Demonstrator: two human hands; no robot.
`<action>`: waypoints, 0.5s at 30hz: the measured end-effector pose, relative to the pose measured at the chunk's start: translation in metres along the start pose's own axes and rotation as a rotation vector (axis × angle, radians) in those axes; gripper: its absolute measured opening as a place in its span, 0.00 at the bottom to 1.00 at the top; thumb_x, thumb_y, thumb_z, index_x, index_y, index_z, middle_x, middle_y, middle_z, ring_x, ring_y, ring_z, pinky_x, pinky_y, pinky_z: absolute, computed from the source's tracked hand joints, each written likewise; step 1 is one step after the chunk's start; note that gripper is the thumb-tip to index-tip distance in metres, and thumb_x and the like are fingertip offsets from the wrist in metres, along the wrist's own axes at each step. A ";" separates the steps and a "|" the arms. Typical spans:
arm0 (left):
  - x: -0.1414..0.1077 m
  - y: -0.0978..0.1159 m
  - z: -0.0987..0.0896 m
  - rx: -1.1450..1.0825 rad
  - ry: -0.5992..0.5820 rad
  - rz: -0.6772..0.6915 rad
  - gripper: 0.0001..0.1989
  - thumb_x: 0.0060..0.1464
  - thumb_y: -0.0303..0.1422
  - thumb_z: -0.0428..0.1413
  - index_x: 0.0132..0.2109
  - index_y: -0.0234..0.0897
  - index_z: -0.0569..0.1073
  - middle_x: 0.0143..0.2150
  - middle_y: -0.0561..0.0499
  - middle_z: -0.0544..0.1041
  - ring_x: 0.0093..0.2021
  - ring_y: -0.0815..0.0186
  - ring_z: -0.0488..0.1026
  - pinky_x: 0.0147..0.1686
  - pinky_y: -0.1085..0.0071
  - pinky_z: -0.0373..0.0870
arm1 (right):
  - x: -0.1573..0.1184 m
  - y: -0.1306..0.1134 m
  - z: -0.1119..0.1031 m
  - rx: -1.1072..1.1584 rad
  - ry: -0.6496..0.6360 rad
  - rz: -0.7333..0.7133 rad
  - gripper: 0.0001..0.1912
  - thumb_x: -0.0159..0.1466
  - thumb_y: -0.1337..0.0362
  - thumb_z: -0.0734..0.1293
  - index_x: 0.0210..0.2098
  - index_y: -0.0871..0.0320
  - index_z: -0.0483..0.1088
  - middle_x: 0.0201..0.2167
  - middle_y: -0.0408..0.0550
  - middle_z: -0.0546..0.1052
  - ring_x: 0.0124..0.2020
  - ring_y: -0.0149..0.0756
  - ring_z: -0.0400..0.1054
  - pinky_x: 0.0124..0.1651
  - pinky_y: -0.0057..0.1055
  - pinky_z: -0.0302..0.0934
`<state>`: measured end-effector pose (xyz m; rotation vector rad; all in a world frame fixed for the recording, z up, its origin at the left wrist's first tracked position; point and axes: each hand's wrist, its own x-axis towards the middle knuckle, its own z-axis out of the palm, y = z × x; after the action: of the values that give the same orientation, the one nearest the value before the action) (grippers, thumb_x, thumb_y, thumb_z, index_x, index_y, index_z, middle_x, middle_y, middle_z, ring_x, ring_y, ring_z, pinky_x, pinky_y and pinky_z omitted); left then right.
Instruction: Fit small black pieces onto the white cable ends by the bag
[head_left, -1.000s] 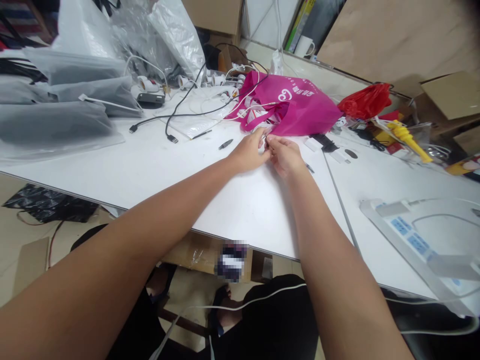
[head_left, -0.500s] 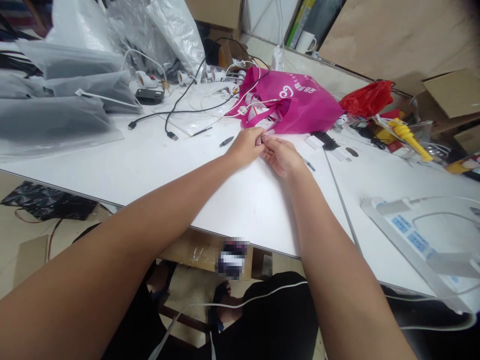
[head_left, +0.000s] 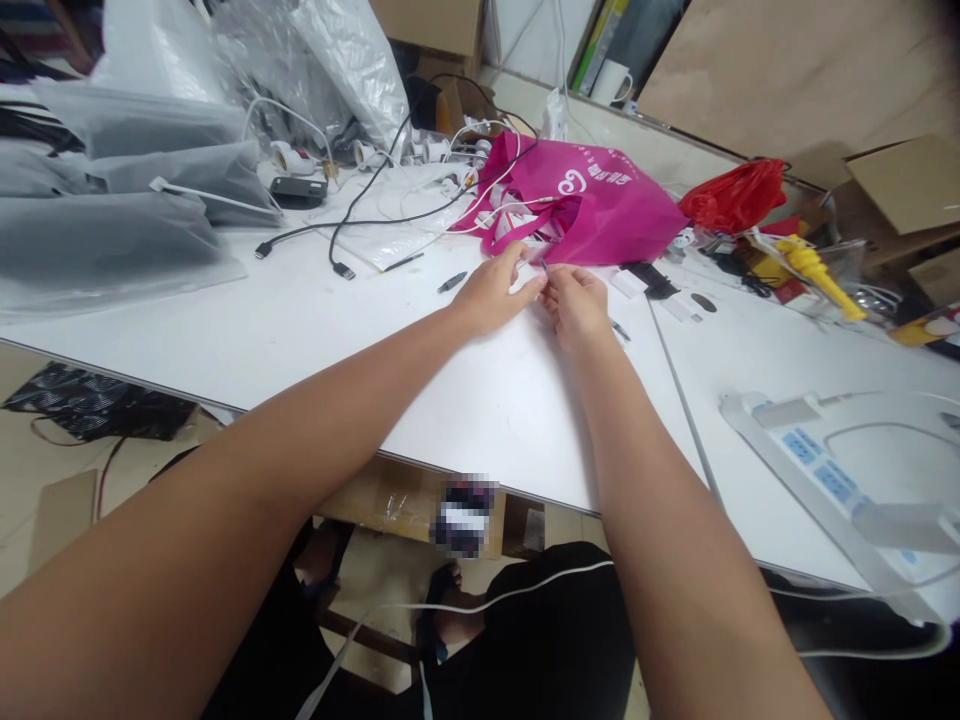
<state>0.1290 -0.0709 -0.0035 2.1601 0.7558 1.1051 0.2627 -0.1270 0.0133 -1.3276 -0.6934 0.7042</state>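
Note:
My left hand (head_left: 491, 293) and my right hand (head_left: 576, 303) meet over the white table (head_left: 300, 330), just in front of the pink cloth bag (head_left: 600, 205). Their fingertips pinch a small thin item (head_left: 541, 270) between them; it is too small to make out. White cables (head_left: 495, 215) spill from the bag's open mouth right behind my fingers.
Grey plastic bags (head_left: 112, 215) are piled at the left. Black USB cables (head_left: 337, 240) and a black pen (head_left: 451, 283) lie on the table. A red bag (head_left: 739, 195) and yellow tool (head_left: 814, 270) sit at the right. A white device (head_left: 832, 470) lies near right.
Both hands have shifted slightly toward the bag mouth, and the fingers have regripped the small item. The right hand has turned palm down.

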 end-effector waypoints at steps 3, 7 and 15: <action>-0.003 0.004 -0.003 -0.014 -0.011 -0.023 0.14 0.72 0.47 0.51 0.45 0.43 0.72 0.30 0.52 0.72 0.34 0.60 0.71 0.37 0.65 0.60 | 0.002 -0.002 -0.001 0.032 0.008 0.012 0.08 0.66 0.72 0.66 0.31 0.57 0.70 0.26 0.38 0.72 0.28 0.24 0.70 0.33 0.21 0.67; -0.004 0.005 -0.007 -0.021 -0.002 -0.067 0.27 0.72 0.55 0.47 0.33 0.41 0.71 0.29 0.50 0.73 0.33 0.61 0.69 0.34 0.65 0.57 | -0.001 -0.002 0.000 0.022 -0.112 0.015 0.06 0.66 0.68 0.71 0.33 0.56 0.71 0.28 0.38 0.72 0.29 0.23 0.69 0.32 0.20 0.66; 0.003 -0.002 -0.007 -0.049 0.060 -0.129 0.20 0.70 0.41 0.49 0.28 0.40 0.67 0.26 0.51 0.70 0.31 0.63 0.65 0.34 0.65 0.55 | -0.004 0.004 0.002 -0.077 -0.304 -0.026 0.08 0.65 0.65 0.75 0.33 0.55 0.72 0.30 0.39 0.72 0.31 0.24 0.69 0.32 0.21 0.65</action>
<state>0.1245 -0.0656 -0.0001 2.0153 0.8737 1.1139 0.2582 -0.1288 0.0091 -1.2918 -0.9878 0.8753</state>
